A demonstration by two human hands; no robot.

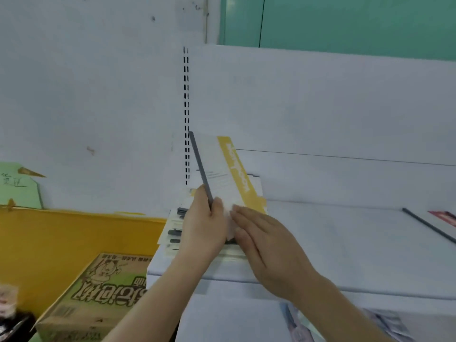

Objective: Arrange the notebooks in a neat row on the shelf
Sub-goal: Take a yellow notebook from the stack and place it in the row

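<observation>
One notebook, white with a yellow band down its cover and a dark grey spine, stands tilted on edge at the left end of the white shelf, its top leaning left toward the slotted upright in the back panel. The left hand grips it low at the spine edge, thumb on the near side and fingers wrapped behind. The right hand lies flat against the cover's lower part, its fingers straight and together, pressing rather than grasping. Under and behind the left hand lies a stack of more notebooks, flat on the shelf with dark spines showing; their count cannot be told, since the hand hides part of the pile. At the far right edge of the shelf one more notebook lies flat, with a dark spine and a red patch on its cover, well apart from the rest. The shelf is plain white with a white back panel, and a lower white level shows beneath its front lip. To the left stand a yellow bin and one printed cardboard box. The wall behind is white, with a green panel at the upper right.
</observation>
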